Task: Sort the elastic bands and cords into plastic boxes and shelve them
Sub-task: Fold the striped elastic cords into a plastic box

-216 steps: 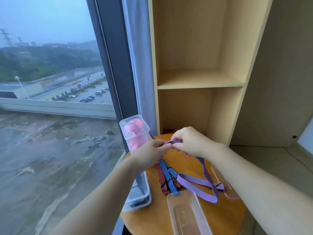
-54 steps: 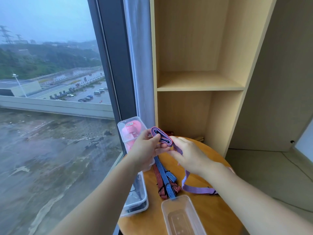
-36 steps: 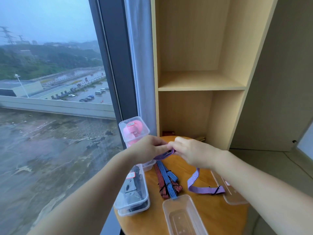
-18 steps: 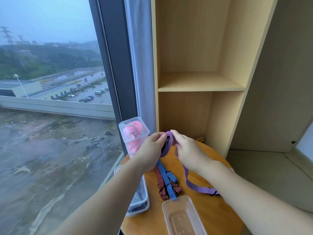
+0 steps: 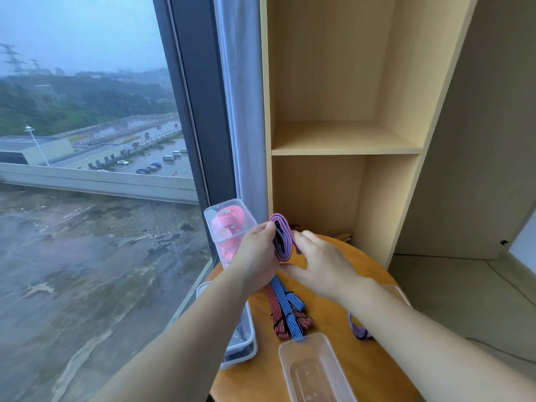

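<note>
Mid-winding: left hand (image 5: 258,256) pinches the coiled purple band (image 5: 282,242), right hand (image 5: 322,265) beside it, its hold hidden; next, wind in the loose end, then drop it into the near clear box (image 5: 316,369)

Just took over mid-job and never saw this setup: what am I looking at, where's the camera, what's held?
No machine here: a person works with bare hands. Every picture comes from one camera on their head, looking forward and down. The left hand and right hand together hold a purple band folded into a coil. On the round wooden table are red and blue striped bands, an empty clear box, a clear box of pink items and a flat lidded box. Behind stands a wooden shelf.
</note>
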A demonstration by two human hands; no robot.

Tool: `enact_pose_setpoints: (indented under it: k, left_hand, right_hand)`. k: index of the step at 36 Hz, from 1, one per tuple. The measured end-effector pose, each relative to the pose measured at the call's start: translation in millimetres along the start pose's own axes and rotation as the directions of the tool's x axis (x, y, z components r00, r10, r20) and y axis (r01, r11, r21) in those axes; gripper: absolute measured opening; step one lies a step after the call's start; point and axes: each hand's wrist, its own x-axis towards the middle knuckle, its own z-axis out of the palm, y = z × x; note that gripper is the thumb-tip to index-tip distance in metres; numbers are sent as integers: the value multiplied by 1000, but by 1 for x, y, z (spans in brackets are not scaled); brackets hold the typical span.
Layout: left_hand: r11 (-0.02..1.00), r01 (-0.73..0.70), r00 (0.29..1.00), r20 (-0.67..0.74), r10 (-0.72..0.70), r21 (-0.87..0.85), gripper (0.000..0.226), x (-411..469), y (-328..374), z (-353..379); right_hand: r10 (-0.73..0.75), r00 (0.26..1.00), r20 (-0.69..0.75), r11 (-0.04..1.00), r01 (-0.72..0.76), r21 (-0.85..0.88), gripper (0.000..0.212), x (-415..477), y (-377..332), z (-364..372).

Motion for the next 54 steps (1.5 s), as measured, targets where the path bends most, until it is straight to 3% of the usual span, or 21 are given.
enact_pose_setpoints:
  k: [8, 11, 14, 15, 20, 26, 29, 34, 41, 44, 48, 51, 54]
  left_hand:
    - [1000, 22, 1000, -10, -21, 20, 23, -4, 3, -2]
    - [981, 23, 1000, 1, -23, 194, 15, -5, 9, -10]
    - [847, -34, 997, 79, -9, 531, 10, -6, 17, -19]
    - [821, -48, 994, 104, -14, 569, 8, -7, 19, -22]
    - [920, 19, 989, 125, -74, 391, 12, -5, 29, -35]
    - [816, -37, 978, 190, -90, 578, 2, -10, 22, -36]
    - [793, -73, 970, 229, -85, 605, 19, -11, 21, -36]
    - [767, -64, 978, 192, -78, 638, 21, -8, 27, -32]
    - [835, 45, 937, 268, -226, 548, 18, -8, 28, -27]
    - [851, 14, 948, 264, -179, 525, 16, -8, 26, -21]
    - [874, -42, 988, 151, -36, 485, 19, -2, 25, -11]
    - [896, -84, 993, 110, 40, 435, 20, 2, 21, -4]
    - [931, -105, 993, 86, 80, 350, 20, 4, 20, 0]
  right_hand:
    - [-149, 989, -1, 979, 147, -141, 31, -5, 5, -8]
    - [-180, 977, 113, 963, 199, -183, 35, -4, 12, -18]
    - [-204, 944, 260, 932, 268, -243, 39, 1, 17, -26]
    - [-210, 935, 287, 926, 284, -249, 39, 2, 17, -28]
    - [-207, 955, 212, 950, 248, -191, 35, 8, 14, -33]
    - [-186, 968, 170, 961, 215, -171, 27, 15, 18, -37]
    - [-214, 964, 158, 960, 238, -149, 25, 19, 17, -37]
    - [-274, 936, 219, 921, 321, -220, 27, 21, 17, -38]
    - [-289, 934, 211, 924, 330, -194, 32, 21, 18, -38]
    - [-259, 956, 141, 958, 273, -93, 30, 23, 19, -36]
    - [-145, 989, -7, 976, 144, 160, 33, 28, 16, -33]
    - [-37, 999, 13, 950, 32, 309, 43, 29, 12, -29]
    - [-24, 1000, 12, 927, 17, 376, 49, 27, 11, -25]
